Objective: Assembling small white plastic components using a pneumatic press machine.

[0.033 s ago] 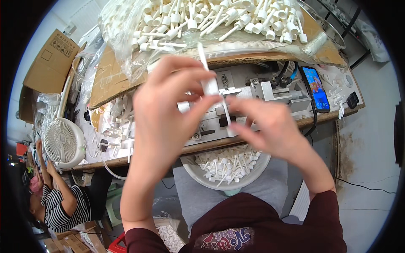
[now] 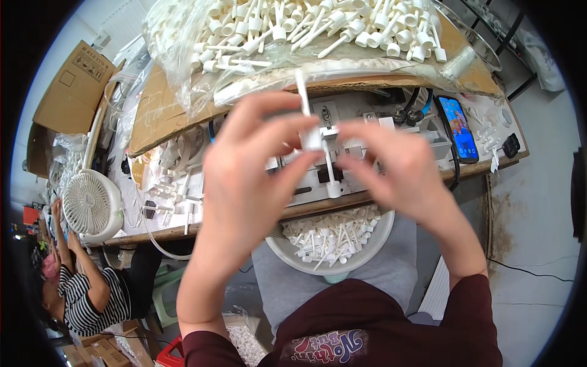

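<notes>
My left hand pinches a white plastic stick with a cup-like end between thumb and fingers; its thin shaft points away from me. Just right of that cup, a second white stick has its cup end toward me, over a metal jig on the bench. Whether the jig holds this second stick, I cannot tell. My right hand, slightly blurred, is beside it, thumb and fingers apart, with nothing visible between them. Parts of the jig are hidden behind both hands.
A basin of similar white pieces rests at my lap. Beyond the jig, a large pile of them lies on plastic over cardboard. A phone lies right, a white fan stands left. Another person sits far left.
My right thumb and fingers have come away from the second stick's cup end and moved slightly farther from me. My left hand has shifted a little right and nearer with its stick.
</notes>
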{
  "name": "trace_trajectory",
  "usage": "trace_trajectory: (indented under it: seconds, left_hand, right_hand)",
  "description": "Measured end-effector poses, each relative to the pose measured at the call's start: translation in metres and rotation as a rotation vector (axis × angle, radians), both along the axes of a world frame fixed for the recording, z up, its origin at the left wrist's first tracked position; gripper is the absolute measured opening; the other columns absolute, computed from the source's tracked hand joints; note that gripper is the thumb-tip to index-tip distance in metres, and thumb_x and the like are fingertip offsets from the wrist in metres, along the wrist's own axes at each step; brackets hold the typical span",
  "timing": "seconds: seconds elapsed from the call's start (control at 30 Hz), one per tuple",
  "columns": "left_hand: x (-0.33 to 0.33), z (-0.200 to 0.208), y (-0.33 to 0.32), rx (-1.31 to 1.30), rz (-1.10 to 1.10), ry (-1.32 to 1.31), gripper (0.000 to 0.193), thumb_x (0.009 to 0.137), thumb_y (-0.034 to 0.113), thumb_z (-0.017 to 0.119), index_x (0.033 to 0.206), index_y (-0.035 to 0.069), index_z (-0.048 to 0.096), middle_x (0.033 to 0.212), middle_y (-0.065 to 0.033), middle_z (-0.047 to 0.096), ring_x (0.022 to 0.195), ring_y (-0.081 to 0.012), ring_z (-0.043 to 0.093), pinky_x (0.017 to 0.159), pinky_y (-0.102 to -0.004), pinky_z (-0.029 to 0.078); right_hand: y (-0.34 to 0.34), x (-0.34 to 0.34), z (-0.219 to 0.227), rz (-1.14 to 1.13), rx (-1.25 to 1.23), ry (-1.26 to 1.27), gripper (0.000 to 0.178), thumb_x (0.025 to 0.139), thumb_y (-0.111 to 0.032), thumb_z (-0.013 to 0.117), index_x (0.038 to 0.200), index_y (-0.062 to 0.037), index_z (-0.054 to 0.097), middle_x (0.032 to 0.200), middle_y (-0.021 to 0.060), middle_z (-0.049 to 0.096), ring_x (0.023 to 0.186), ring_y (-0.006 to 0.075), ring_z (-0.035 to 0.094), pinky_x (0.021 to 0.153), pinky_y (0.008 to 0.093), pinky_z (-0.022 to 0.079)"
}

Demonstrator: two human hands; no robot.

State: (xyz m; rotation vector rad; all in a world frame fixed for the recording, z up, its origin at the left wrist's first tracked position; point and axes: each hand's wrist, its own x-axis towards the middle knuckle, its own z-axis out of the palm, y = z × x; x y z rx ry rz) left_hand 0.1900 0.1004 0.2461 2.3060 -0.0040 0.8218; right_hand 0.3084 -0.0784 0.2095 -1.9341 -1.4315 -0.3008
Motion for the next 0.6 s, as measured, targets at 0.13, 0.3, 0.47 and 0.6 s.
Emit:
trace_trajectory:
  seconds: [0.13, 0.3, 0.47, 0.6]
  left_hand:
    - [-0.027, -0.029, -0.027, 0.290, 0.028, 0.052, 0.033, 0.076, 0.005, 0.082, 0.108, 0.004, 0.075, 0.122, -0.0115, 0.071, 0.072, -0.0187, 0.069, 0.068, -0.0278, 0.056]
    - [-0.028, -0.066, -0.049, 0.472, 0.072, 0.154, 0.032, 0.075, 0.010, 0.081, 0.106, 0.004, 0.075, 0.120, -0.0083, 0.073, 0.061, -0.0185, 0.064, 0.058, -0.0287, 0.049]
    - [-0.019, -0.078, -0.046, 0.457, 0.096, 0.170, 0.031, 0.074, 0.011, 0.081, 0.103, 0.006, 0.075, 0.119, -0.0062, 0.073, 0.055, -0.0198, 0.059, 0.057, -0.0291, 0.049]
    - [-0.018, -0.073, -0.044, 0.433, 0.105, 0.221, 0.030, 0.072, 0.012, 0.082, 0.101, 0.007, 0.075, 0.119, -0.0049, 0.074, 0.053, -0.0206, 0.058, 0.057, -0.0296, 0.050]
  right_hand:
    - [0.036, 0.062, 0.036, -0.166, 0.133, -0.431, 0.014, 0.088, -0.013, 0.071, 0.100, -0.0074, 0.069, 0.087, 0.0044, 0.068, 0.069, 0.0189, 0.063, 0.060, 0.0324, 0.050]
    - [0.073, 0.126, 0.051, -0.224, -0.206, -0.585, 0.011, 0.079, -0.007, 0.068, 0.089, -0.0028, 0.070, 0.096, 0.0137, 0.061, 0.091, 0.0320, 0.066, 0.081, 0.0413, 0.054]
    - [0.074, 0.122, 0.059, -0.100, -0.204, -0.378, 0.010, 0.086, -0.008, 0.067, 0.095, -0.0035, 0.069, 0.099, 0.0131, 0.064, 0.097, 0.0315, 0.065, 0.084, 0.0401, 0.053]
    - [0.056, 0.098, 0.078, 0.014, -0.034, 0.220, 0.011, 0.087, -0.008, 0.068, 0.097, -0.0019, 0.067, 0.096, 0.0104, 0.064, 0.090, 0.0231, 0.064, 0.078, 0.0339, 0.052]
